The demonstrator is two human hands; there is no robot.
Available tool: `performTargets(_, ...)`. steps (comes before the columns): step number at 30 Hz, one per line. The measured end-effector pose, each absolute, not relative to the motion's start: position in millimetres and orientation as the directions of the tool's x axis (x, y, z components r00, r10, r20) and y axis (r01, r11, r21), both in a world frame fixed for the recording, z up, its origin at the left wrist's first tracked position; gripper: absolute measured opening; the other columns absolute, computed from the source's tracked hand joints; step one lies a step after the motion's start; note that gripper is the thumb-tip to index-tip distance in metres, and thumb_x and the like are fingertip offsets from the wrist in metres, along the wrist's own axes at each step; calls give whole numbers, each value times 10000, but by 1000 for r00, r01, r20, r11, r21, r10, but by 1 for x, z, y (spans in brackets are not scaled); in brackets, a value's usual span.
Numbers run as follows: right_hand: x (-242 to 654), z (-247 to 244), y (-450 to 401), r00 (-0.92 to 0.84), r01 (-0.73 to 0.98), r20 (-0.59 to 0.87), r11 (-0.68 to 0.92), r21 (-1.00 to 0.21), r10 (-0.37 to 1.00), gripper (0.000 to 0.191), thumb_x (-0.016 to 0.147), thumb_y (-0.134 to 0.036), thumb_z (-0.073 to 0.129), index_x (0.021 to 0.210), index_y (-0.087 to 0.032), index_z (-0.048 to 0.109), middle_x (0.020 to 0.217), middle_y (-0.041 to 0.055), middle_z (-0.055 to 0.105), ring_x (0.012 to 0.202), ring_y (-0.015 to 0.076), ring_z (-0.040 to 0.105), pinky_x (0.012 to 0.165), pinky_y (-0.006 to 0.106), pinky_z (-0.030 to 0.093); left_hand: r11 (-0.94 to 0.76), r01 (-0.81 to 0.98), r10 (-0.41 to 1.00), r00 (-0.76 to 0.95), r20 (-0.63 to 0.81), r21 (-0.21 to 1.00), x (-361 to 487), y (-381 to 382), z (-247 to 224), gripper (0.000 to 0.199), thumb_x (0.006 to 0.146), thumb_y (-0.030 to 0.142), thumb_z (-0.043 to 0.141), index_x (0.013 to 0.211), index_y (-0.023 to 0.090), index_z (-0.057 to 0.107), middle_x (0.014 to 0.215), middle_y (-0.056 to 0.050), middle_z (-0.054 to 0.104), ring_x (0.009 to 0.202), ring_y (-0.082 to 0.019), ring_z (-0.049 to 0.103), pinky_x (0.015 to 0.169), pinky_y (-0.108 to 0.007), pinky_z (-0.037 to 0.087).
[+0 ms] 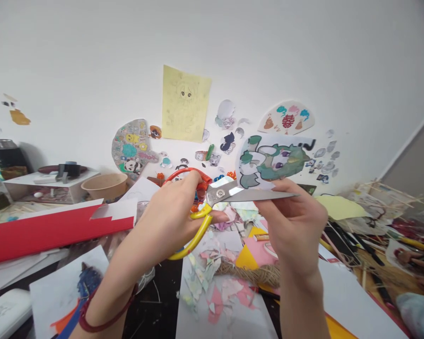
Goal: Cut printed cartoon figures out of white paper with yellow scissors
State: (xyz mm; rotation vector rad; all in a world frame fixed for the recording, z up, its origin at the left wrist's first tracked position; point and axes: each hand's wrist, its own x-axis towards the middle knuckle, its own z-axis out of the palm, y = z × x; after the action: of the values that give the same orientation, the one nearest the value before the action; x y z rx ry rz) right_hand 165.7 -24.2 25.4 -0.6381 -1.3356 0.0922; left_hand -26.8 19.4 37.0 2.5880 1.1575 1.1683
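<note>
My left hand (176, 205) grips a pair of scissors (221, 194) with one red and one yellow handle loop, its fingers through the loops. The blades point right and stand apart. In my right hand (291, 226) is a paper cutout (273, 160), pinched at its lower edge by thumb and fingers. It carries a green and white cartoon character with a dark outline and is held up in front of the wall. One blade passes below the cutout, across my right fingers; the other runs up to its lower left edge, partly hidden by the paper.
Coloured paper scraps (229, 292) and a twine bundle (250, 274) lie on the dark table below. Red card (49, 230), a tan bowl (104, 186) and a flask (9, 157) are at left. A yellow drawing (185, 106) hangs on the wall. Another person's hand (422, 263) shows at far right.
</note>
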Motion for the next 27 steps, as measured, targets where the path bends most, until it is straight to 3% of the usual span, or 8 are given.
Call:
performTargets(10, 164, 25, -28, 292, 330, 864, 804, -494, 411, 113, 799, -138, 704, 763, -237, 663, 690, -9, 597, 656, 138, 581, 581, 267, 528, -718, 616, 647, 420, 636, 324, -25, 16, 37, 379, 842, 541, 634, 1001, 236, 477, 805, -9, 593, 719, -217, 569, 606, -297, 354)
performTargets(16, 160, 26, -26, 319, 307, 862, 817, -487, 394, 108, 811, -133, 695, 769, -232, 689, 716, -1, 584, 699, 141, 568, 611, 264, 521, -690, 625, 686, 401, 607, 366, -22, 15, 36, 455, 822, 642, 614, 963, 235, 467, 822, -19, 601, 695, -218, 561, 605, -305, 369)
performTargets(27, 150, 25, -24, 369, 247, 846, 837, -489, 386, 183, 816, -81, 682, 874, -240, 751, 821, -1, 715, 806, 145, 677, 746, 262, 576, -685, 610, 701, 407, 585, 397, -19, 14, 36, 390, 868, 589, 564, 1006, 238, 461, 825, -26, 607, 738, -242, 580, 632, -324, 382)
